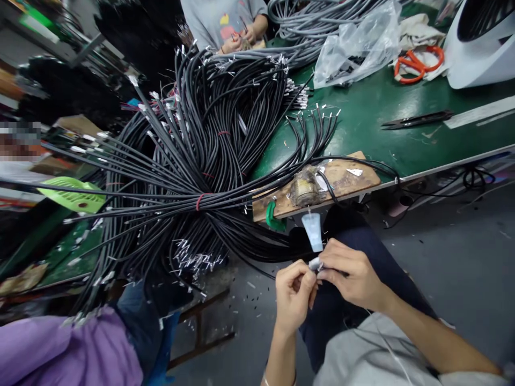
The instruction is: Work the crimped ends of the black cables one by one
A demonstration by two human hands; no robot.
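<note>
My left hand (295, 292) is closed in a pinch in front of my lap. It grips a cable end whose short silver-grey tip (315, 264) shows between both hands' fingertips. From the other side my right hand (356, 273) pinches the same tip with thumb and fingers. Just above the fingertips, a pale blue tapered piece (313, 231) hangs from the shaft of a small dusty motor (304, 187). That motor sits on a wooden board (354, 174) at the table edge. Exactly how the fingers grip the tip is partly hidden.
A large heap of black cables (225, 118) with white ends covers the left. On the green table (362, 107) lie tweezers (418, 119), orange-handled scissors (418, 64) and a plastic bag (358, 45). A green clamp (274, 216) grips the board. Two co-workers sit nearby.
</note>
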